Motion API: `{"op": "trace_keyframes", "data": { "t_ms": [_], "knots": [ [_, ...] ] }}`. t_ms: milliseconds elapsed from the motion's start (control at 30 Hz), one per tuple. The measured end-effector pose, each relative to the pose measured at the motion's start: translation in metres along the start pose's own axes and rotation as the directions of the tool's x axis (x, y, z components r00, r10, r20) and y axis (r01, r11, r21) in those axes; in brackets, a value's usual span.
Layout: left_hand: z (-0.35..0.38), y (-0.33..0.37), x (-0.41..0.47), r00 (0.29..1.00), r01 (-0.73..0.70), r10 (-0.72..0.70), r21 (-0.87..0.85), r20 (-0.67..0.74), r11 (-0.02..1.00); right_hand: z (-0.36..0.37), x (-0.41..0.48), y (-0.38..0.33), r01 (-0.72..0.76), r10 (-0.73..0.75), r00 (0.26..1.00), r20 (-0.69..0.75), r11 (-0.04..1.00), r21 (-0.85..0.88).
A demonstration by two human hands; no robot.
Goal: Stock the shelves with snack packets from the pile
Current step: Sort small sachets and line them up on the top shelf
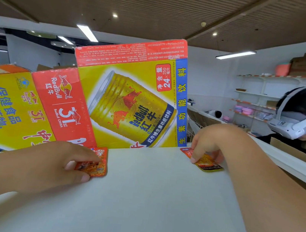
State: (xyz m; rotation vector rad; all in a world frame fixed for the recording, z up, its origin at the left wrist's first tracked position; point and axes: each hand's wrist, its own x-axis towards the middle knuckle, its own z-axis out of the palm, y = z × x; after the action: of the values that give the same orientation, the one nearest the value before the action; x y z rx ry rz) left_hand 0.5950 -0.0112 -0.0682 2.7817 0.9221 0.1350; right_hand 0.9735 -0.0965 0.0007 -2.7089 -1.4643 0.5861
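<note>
Left hand (60,159) is pinching a red-orange packet (94,163) flat on the white shelf (146,202), thumb under the near edge, fingers over the top; that packet is lying just in front of the flattened Red Bull carton (111,98), touching its base; right hand (210,141) is pressing fingertips down on a second packet (205,161) at the back right of the shelf, fingers curled over it, grip loose rather than closed around it; the two packets are sitting well apart; another person in a headset (295,123) is standing beyond the right edge; wall racks (256,104) behind.
</note>
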Motion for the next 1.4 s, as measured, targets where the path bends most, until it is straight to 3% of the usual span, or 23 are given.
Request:
{"op": "trace_keyframes", "data": {
  "t_ms": [100, 167, 533, 733, 833, 1000, 1133, 1267, 1400],
  "knots": [
    [-0.019, 0.004, 0.012, 0.985, -0.064, 0.069, 0.035, -0.161, 0.997, 0.0, 0.001, 0.0, 0.001, -0.002, 1.0, 0.012, 1.0, 0.023],
    [-0.016, 0.005, 0.01, 0.992, -0.066, 0.066, 0.008, -0.107, 0.998, 0.0, 0.002, -0.001, 0.006, -0.006, 1.0, 0.023, 0.999, 0.037],
    [-0.014, -0.002, 0.016, 0.988, -0.067, 0.068, 0.009, -0.137, 0.998, -0.001, 0.004, 0.001, 0.001, -0.001, 1.0, -0.014, 0.999, 0.035],
    [-0.018, -0.007, 0.016, 0.983, -0.036, 0.036, 0.004, -0.182, 0.999, -0.007, -0.012, -0.008, 0.147, -0.157, 0.976, -0.152, 0.986, -0.072],
    [-0.027, -0.005, 0.014, 0.973, 0.001, 0.001, 0.007, -0.229, 1.0, -0.009, -0.02, -0.02, 0.26, -0.277, 0.936, -0.218, 0.96, -0.103],
    [-0.047, -0.003, 0.006, 0.952, 0.019, -0.001, 0.056, -0.306, 0.998, -0.011, -0.042, -0.043, 0.465, -0.471, 0.809, -0.351, 0.879, -0.107],
    [-0.067, 0.009, -0.003, 0.92, 0.07, -0.019, 0.116, -0.391, 0.991, -0.015, -0.053, -0.053, 0.524, -0.518, 0.728, -0.45, 0.843, -0.123],
    [-0.088, 0.021, -0.013, 0.854, 0.044, 0.0, 0.072, -0.52, 0.996, -0.026, -0.077, -0.074, 0.539, -0.524, 0.681, -0.511, 0.832, -0.135],
    [-0.106, 0.024, -0.037, 0.848, 0.043, -0.019, 0.034, -0.53, 0.999, -0.029, -0.114, -0.116, 0.578, -0.562, 0.611, -0.558, 0.798, -0.171]
  ]
}}
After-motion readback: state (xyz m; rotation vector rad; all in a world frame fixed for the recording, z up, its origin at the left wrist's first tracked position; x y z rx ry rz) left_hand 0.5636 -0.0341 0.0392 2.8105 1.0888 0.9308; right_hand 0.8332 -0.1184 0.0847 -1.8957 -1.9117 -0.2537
